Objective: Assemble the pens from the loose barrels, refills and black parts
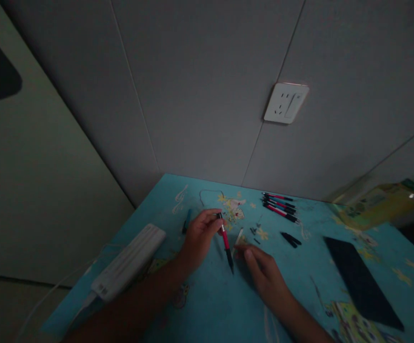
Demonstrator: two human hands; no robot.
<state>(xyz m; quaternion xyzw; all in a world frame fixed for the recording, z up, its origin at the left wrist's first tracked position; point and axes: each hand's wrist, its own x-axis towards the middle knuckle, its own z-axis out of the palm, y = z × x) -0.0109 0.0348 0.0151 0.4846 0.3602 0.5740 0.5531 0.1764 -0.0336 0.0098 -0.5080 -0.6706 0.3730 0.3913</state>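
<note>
My left hand [202, 232] pinches a pen [225, 238] by its upper end. The pen has a red barrel, a black grip and a dark tip pointing down toward the tabletop. Close by on the right, my right hand [260, 267] has its thumb and fingers together around the lower part of a thin whitish stick [239, 235]; its exact kind is unclear. Several small dark pieces [254, 230] lie just beyond that hand. Behind my left hand is a blue and black pen part [187, 221], partly hidden.
Several red and blue pens [280, 207] lie near the wall. Two black pieces [291, 239] and a dark flat panel [362, 281] are to the right. A bottle of yellow liquid [378, 202] is at far right, a white power strip [130, 262] at left. The tabletop [224, 314] is blue.
</note>
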